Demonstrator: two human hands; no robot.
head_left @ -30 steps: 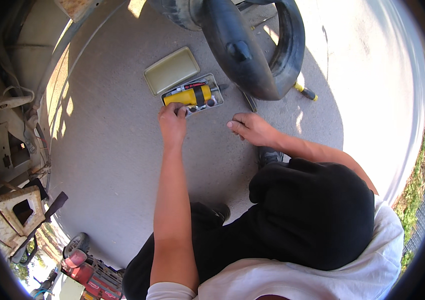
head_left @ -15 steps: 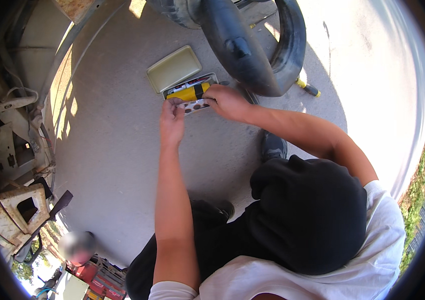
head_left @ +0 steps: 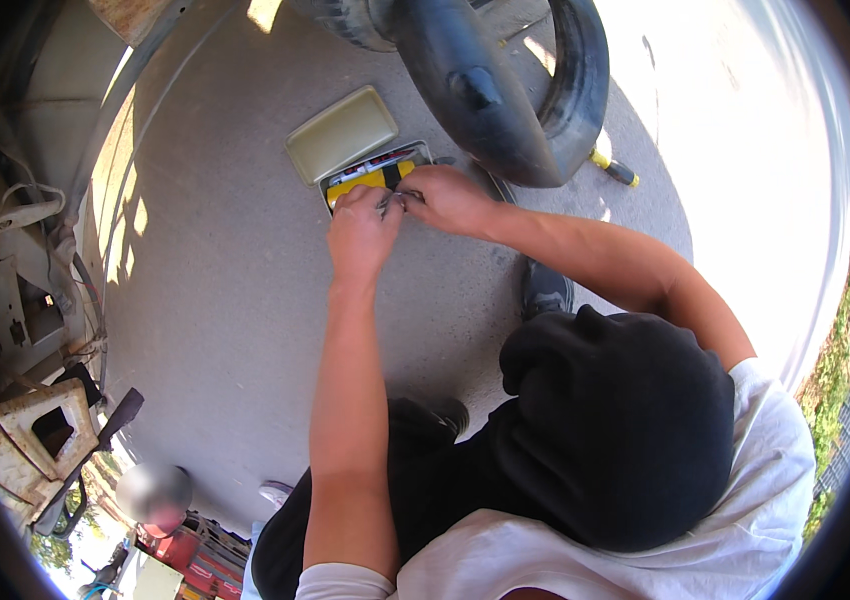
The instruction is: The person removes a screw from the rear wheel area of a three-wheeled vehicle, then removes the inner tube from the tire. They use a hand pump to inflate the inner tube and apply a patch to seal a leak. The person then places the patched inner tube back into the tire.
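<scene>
My left hand (head_left: 360, 228) and right hand (head_left: 450, 203) meet over the near edge of an open cream box (head_left: 429, 155) on the ground. Their closed fingertips pinch a small strip of patches (head_left: 397, 199) between them. Only grey and dark bits of the strip show; my fingers cover the rest. Inside the box, just past my fingers, lies a yellow thing with a black band (head_left: 357, 185). Behind it are slim white and red tubes (head_left: 385, 160). The box's cream lid (head_left: 342, 135) lies beyond it, inner side up.
A black inner tube (head_left: 475, 95) stands beyond the box on the right, by a tyre (head_left: 350, 22). A yellow and black handle (head_left: 617, 170) lies beside it. Rusty vehicle parts (head_left: 55, 420) line the left. Another person (head_left: 157, 498) is at the lower left.
My left hand has moved right, closer to my right hand. The white strip with dark round patches, stretched between them before, is now mostly covered by my fingers.
</scene>
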